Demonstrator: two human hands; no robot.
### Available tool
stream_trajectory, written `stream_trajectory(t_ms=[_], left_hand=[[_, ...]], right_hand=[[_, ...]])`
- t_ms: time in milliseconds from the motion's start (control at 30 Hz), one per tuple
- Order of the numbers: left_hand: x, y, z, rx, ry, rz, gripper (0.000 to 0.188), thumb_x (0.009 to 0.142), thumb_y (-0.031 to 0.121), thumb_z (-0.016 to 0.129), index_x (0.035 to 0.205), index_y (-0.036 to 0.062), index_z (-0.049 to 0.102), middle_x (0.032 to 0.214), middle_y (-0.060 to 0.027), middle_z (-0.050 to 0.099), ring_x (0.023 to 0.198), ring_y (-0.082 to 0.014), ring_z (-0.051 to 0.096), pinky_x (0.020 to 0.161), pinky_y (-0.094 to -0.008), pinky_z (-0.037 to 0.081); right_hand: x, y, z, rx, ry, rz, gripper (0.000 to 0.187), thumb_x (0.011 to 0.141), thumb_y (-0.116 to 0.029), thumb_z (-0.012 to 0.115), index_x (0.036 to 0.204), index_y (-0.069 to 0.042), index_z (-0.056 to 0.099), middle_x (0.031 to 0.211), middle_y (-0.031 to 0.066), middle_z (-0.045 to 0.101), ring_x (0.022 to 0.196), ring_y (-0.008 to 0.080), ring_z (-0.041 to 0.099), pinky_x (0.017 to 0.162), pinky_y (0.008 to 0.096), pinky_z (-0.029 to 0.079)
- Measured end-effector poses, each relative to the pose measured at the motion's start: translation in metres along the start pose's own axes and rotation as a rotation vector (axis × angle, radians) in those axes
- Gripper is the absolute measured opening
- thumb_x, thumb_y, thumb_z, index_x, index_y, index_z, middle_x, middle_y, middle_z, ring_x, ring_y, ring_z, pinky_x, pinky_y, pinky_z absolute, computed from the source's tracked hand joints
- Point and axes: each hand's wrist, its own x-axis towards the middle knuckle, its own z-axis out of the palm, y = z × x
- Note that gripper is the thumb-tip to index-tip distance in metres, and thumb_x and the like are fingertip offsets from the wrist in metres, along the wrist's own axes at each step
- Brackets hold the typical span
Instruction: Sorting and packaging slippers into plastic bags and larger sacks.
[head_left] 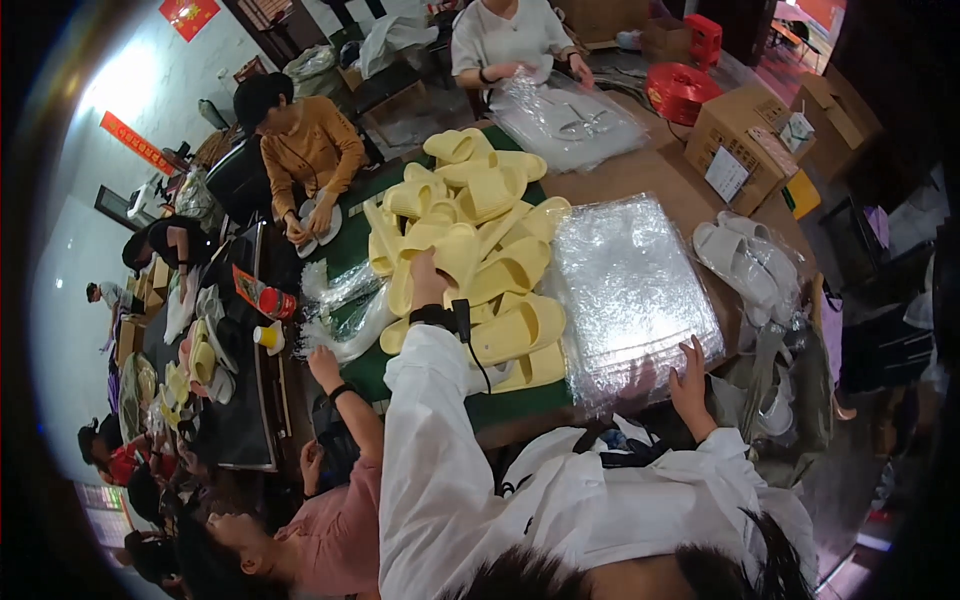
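My left hand (pixel 428 278) reaches into a heap of pale yellow slippers, its fingers closed at the edge of one yellow slipper (pixel 458 256). Part of those fingers is hidden. A black band and a small device with a cable sit at that wrist. To the right of the heap lies a flat stack of clear plastic bags (pixel 630 285), shiny and smooth. My right hand (pixel 690 388) rests at the stack's near right edge with its fingers spread, holding nothing.
Bagged white slippers (pixel 745 262) lie at the table's right. Cardboard boxes (pixel 745 135) and red strapping rolls (pixel 682 92) stand farther back. Co-workers sit left and opposite; one handles clear bags (pixel 570 125). A pink-sleeved arm (pixel 360 420) reaches in close on my left, near crumpled plastic (pixel 365 335).
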Motion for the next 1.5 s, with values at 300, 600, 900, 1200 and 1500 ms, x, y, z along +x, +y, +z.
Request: stream_trajectory(t_ms=[300,600,900,1200,1500], left_hand=[[-0.091,0.038,0.094,-0.102,-0.44,0.073,0.033,0.083,0.008,0.045,0.116,0.0046,0.042,0.113,-0.0102,0.049,0.105,-0.0272,0.048,0.089,-0.0414,0.04],[-0.187,-0.075,0.192,-0.17,-0.697,-0.319,0.035,0.087,0.023,0.046,0.118,0.0073,0.043,0.119,-0.0091,0.048,0.108,-0.0257,0.046,0.094,-0.0415,0.035],[-0.207,-0.253,0.191,-0.254,-0.443,-0.393,0.04,0.089,0.013,0.038,0.128,0.0125,0.027,0.109,-0.0088,0.049,0.101,-0.026,0.049,0.088,-0.0425,0.04],[-0.208,-0.282,0.087,1.515,-0.675,0.177,0.045,0.076,0.016,0.056,0.119,0.013,0.042,0.105,-0.0139,0.05,0.086,-0.0287,0.054,0.071,-0.0398,0.044],[-0.217,-0.294,0.033,2.004,-0.709,0.525,0.047,0.076,0.008,0.042,0.123,0.0066,0.037,0.125,-0.0299,0.032,0.119,-0.0399,0.031,0.099,-0.0438,0.025]], right_hand=[[0.004,0.019,-0.001,0.032,-0.014,-0.012,0.045,0.072,0.001,0.053,0.115,-0.003,0.04,0.128,0.0224,0.03,0.117,0.0394,0.032,0.096,0.0406,0.029],[0.044,-0.013,0.002,0.364,-0.129,-0.097,0.061,0.072,-0.016,0.064,0.123,-0.003,0.032,0.131,0.0205,0.028,0.123,0.0328,0.027,0.1,0.0379,0.024],[0.065,0.008,0.022,0.684,-0.161,0.171,0.056,0.076,-0.009,0.059,0.124,-0.003,0.03,0.109,0.0156,0.052,0.099,0.0234,0.052,0.081,0.0316,0.043],[0.085,0.094,0.029,0.634,0.026,0.494,0.043,0.076,-0.002,0.054,0.115,-0.005,0.037,0.089,0.0142,0.056,0.076,0.0195,0.057,0.062,0.0295,0.046],[0.12,0.083,0.061,0.022,-0.109,0.298,0.051,0.073,-0.025,0.061,0.117,-0.006,0.044,0.117,0.0246,0.043,0.107,0.0376,0.042,0.089,0.0379,0.037]])
